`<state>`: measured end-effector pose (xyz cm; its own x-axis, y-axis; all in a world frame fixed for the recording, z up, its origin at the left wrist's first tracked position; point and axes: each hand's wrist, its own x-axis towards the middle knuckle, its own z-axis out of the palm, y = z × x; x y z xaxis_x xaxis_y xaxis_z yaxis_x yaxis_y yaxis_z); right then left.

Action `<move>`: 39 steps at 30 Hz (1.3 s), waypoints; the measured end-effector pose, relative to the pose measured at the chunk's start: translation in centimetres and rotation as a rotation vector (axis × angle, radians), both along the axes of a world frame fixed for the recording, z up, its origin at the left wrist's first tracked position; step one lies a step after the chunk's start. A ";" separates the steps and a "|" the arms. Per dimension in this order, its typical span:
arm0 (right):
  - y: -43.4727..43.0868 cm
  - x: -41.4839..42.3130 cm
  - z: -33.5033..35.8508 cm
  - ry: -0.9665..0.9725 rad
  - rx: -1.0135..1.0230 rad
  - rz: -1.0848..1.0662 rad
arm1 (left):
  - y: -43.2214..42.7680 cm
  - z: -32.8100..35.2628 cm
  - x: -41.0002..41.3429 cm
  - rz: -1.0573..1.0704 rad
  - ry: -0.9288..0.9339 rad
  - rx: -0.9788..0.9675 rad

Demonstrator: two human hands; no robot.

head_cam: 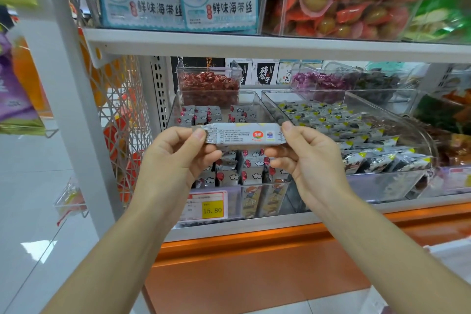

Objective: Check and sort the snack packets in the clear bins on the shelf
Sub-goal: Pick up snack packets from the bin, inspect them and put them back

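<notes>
Checking one packet, held up in front of the shelf.

The left hand (178, 150) and right hand (308, 153) each pinch an end of the snack packet (242, 134), back label up; probably it belongs in the clear bin (257, 191) just behind, so sorting comes next.

We've got one long grey snack packet (242, 135) held level, printed back facing us, in front of the left clear bin (254, 184) of red-dotted packets (204, 115). The right clear bin (382, 183) holds yellow-cornered packets (331, 125).
</notes>
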<state>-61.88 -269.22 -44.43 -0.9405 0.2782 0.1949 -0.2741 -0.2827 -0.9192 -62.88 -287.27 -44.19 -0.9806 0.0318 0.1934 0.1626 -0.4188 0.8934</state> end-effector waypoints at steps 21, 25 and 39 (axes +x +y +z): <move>-0.1 0.2 0.0 0.348 0.519 0.065 | -0.1 0.5 -0.1 -0.083 -0.127 -0.065; -0.1 0.3 0.0 0.275 0.422 0.071 | -0.3 0.3 -0.2 -0.098 -0.123 -0.082; 0.2 -0.5 -0.1 0.064 0.593 -0.219 | 0.5 -0.4 0.4 -0.133 0.077 -0.360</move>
<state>-62.33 -269.05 -44.58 -0.8554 0.2904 0.4289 -0.3274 0.3385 -0.8822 -62.53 -286.77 -44.56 -0.9463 0.2372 0.2195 0.2002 -0.1029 0.9743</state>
